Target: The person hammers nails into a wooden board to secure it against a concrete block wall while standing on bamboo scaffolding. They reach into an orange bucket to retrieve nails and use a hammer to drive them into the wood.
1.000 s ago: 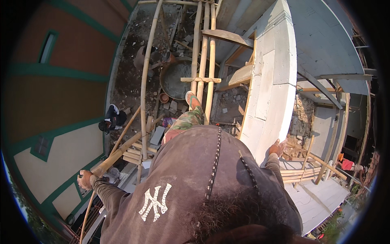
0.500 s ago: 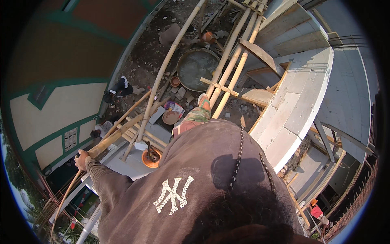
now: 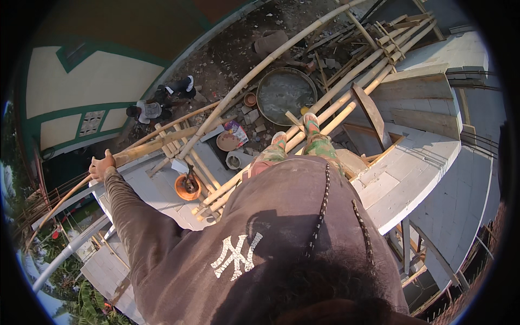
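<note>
Head view looked straight down from a bamboo scaffold. My left hand (image 3: 102,166) sat at about nine o'clock, fingers wrapped over the end of a thick bamboo pole (image 3: 162,143) that ran from my grip toward two o'clock, so that hand was closed on the pole. My right hand was out of sight, hidden somewhere past my dark brown sweater (image 3: 260,244), and I could not tell its grip.

My two feet (image 3: 295,132) stood just above the centre, at twelve o'clock, on a bundle of bamboo rails (image 3: 346,97) slanting up toward one o'clock. A long single pole (image 3: 260,67) crossed from near the middle toward twelve o'clock.

Far below, at twelve o'clock, a round mixing basin (image 3: 286,92) of grey wet mortar lay on rubble-strewn ground. Closer, at ten o'clock from centre, an orange bucket (image 3: 188,187) stood on a white block ledge (image 3: 146,187). At three o'clock curved a white block wall (image 3: 411,173). Two people (image 3: 162,100) crouched on the ground at eleven o'clock, near a cream and green house wall (image 3: 81,92).
</note>
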Demonstrator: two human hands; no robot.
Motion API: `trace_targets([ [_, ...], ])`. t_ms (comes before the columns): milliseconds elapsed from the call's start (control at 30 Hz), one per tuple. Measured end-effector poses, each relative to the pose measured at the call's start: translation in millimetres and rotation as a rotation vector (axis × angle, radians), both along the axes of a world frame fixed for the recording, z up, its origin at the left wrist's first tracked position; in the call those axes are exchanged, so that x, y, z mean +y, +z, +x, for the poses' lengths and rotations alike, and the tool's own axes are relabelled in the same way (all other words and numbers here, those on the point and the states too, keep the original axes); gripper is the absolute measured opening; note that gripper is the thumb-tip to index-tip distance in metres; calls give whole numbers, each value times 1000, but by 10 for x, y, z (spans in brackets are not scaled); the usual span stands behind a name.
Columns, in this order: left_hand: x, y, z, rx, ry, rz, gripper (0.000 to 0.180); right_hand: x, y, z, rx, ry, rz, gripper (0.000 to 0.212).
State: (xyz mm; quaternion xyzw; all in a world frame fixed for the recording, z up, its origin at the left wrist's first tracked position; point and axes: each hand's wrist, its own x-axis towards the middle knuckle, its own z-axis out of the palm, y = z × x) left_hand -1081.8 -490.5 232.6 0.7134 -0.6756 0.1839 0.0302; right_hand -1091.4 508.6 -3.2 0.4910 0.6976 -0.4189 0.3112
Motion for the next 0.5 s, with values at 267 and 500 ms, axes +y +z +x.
trace_targets([
  [267, 533, -258, 98, 75, -359, 7, 103, 867, -337, -1614, -157, 378, -19, 62],
  [500, 1407, -660, 356, 268, -121, 209, 100, 764, 43, -3923, 11, 334, 61, 50],
])
